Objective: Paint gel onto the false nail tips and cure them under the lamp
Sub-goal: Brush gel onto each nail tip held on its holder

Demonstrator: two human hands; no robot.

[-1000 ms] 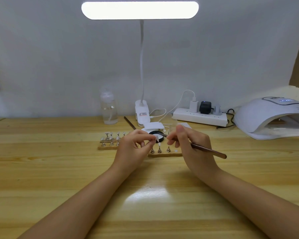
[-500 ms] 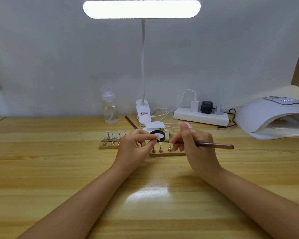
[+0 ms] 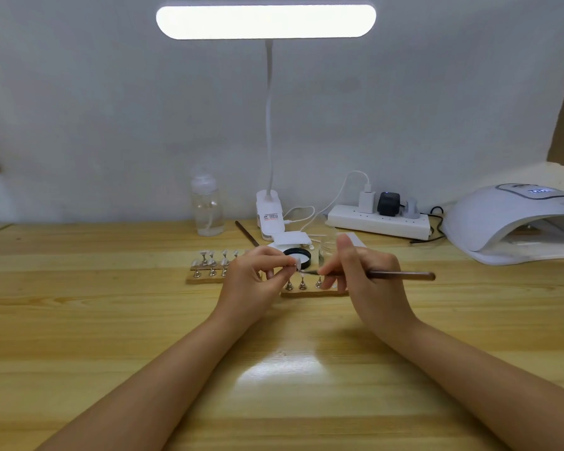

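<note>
Left hand (image 3: 254,281) pinches a nail tip (image 3: 296,265) on its little stand. Right hand (image 3: 358,275), at its 3 o'clock, grips the brush (image 3: 401,274), which has swung level since a second ago, bristles now on the tip, so painting's underway. Cure lamp (image 3: 515,222) waits at 2 o'clock, far right.

I see a pale wooden table (image 3: 111,336) carrying everything. On it sit 2 wooden nail-tip stands (image 3: 205,278), a clear bottle (image 3: 207,209), the clip base of a desk lamp (image 3: 269,219), a white power strip (image 3: 378,222), a spare brush (image 3: 245,232), a black-rimmed jar (image 3: 298,257) and a white curing lamp (image 3: 515,222) at far right.
</note>
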